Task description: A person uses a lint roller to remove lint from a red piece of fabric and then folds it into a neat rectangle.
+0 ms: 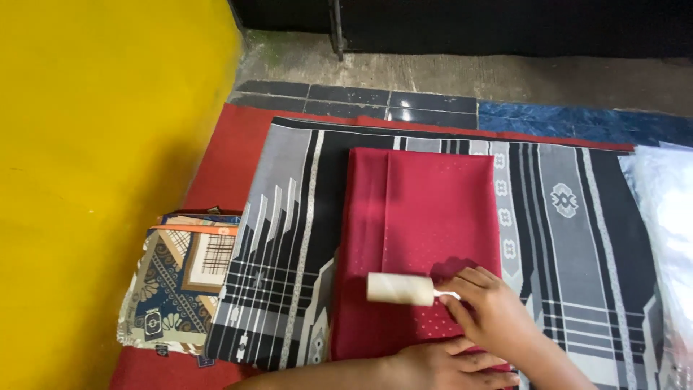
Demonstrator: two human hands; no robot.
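A folded dark red cloth (426, 224) lies on a black, grey and white patterned cloth (577, 238). My right hand (491, 310) grips the white handle of a lint roller (401, 289), whose pale roll rests across the lower part of the red cloth. Flat on the near edge of the red cloth lies my left hand (440, 365), fingers pointing right, just below the right hand. It holds nothing.
A red mat (224, 166) lies under the cloths. A stack of folded patterned fabrics (173, 282) sits at the left, beside a yellow wall (86, 180). Clear plastic wrapping (668, 231) lies at the right edge. Dark tiles and concrete floor are beyond.
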